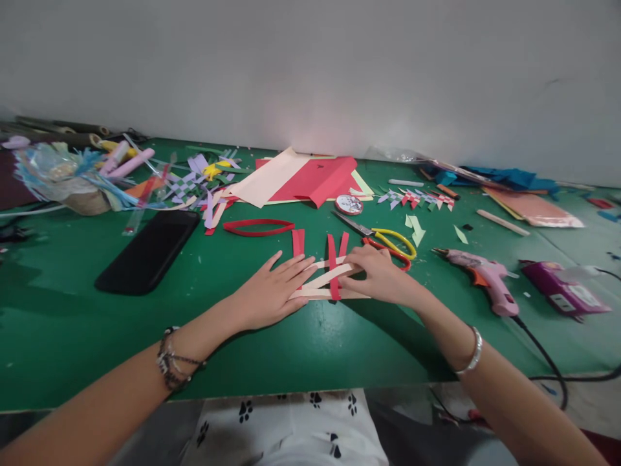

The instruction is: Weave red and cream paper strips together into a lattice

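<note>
My left hand (264, 291) lies flat with its fingers stretched out, pressing on the left ends of some paper strips. Between the hands, red paper strips (333, 265) stand upright and cross cream paper strips (323, 281) that run sideways. My right hand (381, 275) is closed in a pinch on a cream strip, which slants up from the left hand; its fingertips partly hide the crossing. Just behind the right hand are scissors (395, 241) with yellow and orange handles. A red paper loop (259, 231) rests behind the left hand.
A black phone (148, 252) lies at left, below a pile of woven paper scraps (187, 184). Red and cream sheets (310, 178) are at the back. A pink glue gun (485, 278), its cord and a purple box (563, 288) are on the right of the green table (194, 362).
</note>
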{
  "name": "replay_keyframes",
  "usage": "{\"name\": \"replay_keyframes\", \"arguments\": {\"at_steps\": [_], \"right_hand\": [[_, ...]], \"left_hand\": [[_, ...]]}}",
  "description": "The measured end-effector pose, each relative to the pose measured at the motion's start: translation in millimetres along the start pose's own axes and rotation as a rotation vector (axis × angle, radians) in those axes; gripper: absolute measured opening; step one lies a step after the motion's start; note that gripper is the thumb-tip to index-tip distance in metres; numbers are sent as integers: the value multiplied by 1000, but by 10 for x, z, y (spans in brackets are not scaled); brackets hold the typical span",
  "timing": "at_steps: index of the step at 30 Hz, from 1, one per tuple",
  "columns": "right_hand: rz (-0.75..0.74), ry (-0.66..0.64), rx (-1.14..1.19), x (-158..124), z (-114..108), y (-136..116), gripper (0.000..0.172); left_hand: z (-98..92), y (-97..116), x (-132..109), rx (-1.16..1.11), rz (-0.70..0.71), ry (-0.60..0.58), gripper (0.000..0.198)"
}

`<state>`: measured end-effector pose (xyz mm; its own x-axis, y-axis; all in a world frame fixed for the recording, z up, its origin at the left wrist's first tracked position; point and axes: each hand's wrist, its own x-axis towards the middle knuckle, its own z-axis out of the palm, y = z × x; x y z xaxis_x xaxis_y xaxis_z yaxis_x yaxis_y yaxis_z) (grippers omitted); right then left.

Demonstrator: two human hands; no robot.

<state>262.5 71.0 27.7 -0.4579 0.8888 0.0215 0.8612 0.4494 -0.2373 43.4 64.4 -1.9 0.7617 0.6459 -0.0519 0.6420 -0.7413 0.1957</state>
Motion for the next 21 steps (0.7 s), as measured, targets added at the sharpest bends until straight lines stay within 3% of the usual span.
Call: {"name": "replay_keyframes", "arguments": {"at_steps": [5, 11, 15, 21], "right_hand": [[93, 47, 67, -6, 11, 19, 34], [193, 9, 280, -36, -7, -42, 27], [302, 78, 470, -62, 22, -83, 23], [373, 129, 561, -106, 87, -110, 24]], "left_hand": [[-11, 3, -13, -18, 2, -6, 59], [4, 0, -4, -38, -15, 25, 51], [4, 9, 1, -18, -35, 24, 49], [-7, 8, -7, -23, -27, 29, 53]]}}
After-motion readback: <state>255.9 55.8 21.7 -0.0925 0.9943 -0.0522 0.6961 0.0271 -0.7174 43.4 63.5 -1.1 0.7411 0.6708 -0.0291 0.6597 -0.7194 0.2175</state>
